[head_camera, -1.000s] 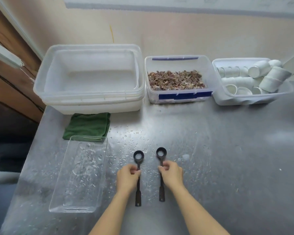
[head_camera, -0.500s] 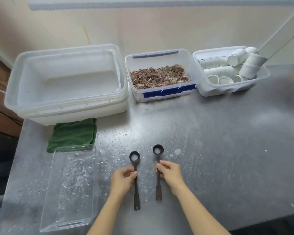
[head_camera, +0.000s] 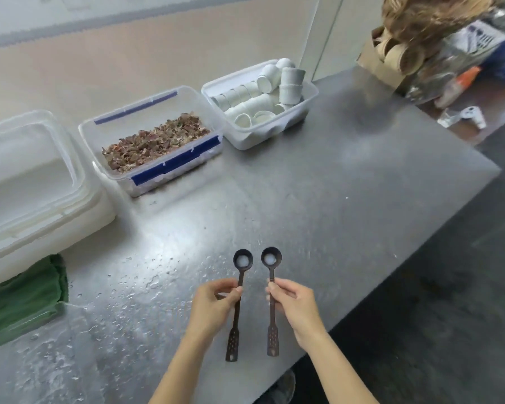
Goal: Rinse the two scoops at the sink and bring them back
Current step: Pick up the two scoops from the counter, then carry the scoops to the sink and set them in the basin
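Two dark long-handled scoops are held side by side just above the wet steel table [head_camera: 347, 182]. My left hand [head_camera: 213, 307] pinches the handle of the left scoop [head_camera: 242, 259], whose round bowl holds a pale patch. My right hand [head_camera: 293, 306] pinches the handle of the right scoop [head_camera: 271, 258], also pale inside its bowl. Both flat perforated handle ends point toward me, past my fingers. No sink is in view.
At the back stand a big empty translucent tub [head_camera: 32, 182], a clear box of brown dried bits [head_camera: 155, 147] and a white bin of paper cups [head_camera: 260, 103]. A green cloth [head_camera: 24, 298] lies at left. Cluttered boxes [head_camera: 438, 53] sit far right; the table edge runs diagonally at right.
Both scoops have come up off the table in my hands. The view has swung right, pushing the tubs and cloth leftward and bringing the table's right edge and floor into sight.
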The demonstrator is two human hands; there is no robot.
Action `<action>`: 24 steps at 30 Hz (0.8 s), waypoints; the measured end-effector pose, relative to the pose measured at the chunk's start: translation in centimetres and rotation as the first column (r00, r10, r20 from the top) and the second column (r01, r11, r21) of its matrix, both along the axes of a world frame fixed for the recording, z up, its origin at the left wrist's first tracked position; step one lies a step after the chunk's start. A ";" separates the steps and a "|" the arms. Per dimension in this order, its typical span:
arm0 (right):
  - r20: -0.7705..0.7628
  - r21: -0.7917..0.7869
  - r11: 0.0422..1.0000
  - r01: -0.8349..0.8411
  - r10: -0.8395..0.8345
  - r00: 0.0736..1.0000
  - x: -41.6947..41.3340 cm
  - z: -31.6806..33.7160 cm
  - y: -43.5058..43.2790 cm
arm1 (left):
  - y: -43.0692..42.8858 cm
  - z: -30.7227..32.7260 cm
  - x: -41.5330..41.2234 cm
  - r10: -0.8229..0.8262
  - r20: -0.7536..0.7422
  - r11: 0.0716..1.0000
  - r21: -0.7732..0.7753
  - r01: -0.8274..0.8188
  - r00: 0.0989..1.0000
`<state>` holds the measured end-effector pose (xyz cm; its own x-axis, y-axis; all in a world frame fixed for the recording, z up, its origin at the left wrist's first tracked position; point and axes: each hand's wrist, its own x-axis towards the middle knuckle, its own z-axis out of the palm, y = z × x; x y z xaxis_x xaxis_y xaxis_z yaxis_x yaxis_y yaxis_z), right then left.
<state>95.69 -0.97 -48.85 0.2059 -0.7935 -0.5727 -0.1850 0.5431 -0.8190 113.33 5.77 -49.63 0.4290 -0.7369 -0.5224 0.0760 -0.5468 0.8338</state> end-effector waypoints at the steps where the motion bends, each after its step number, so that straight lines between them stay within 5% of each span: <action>1: -0.005 -0.007 0.999 0.035 -0.035 0.999 -1.7 0.3 0.0 | -0.7 0.4 -1.4 -0.049 0.008 0.999 -0.009 0.049 0.999; 10: 0.038 -0.110 0.935 0.337 -0.335 0.941 -18.7 4.1 3.5 | -4.8 4.4 -16.9 -0.429 0.022 0.893 -0.137 0.428 0.903; 15: 0.054 -0.157 0.795 0.586 -0.586 0.809 -28.4 5.4 8.3 | -5.4 5.5 -27.7 -0.644 0.011 0.755 -0.153 0.638 0.765; 21: 0.080 -0.185 0.530 0.828 -0.831 0.550 -37.5 6.1 16.0 | -4.1 7.0 -40.2 -0.892 0.033 0.435 -0.214 0.875 0.451; 24: 0.090 -0.185 0.330 0.926 -0.932 0.351 -41.1 6.2 20.6 | -2.0 8.2 -46.9 -0.967 0.012 0.245 -0.247 0.938 0.256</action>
<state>54.60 19.58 -42.65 -0.7441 -0.5387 -0.3950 0.3206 0.2308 -0.9187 66.40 3.78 -41.41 -0.7040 -0.6344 -0.3192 -0.2971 -0.1451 0.9438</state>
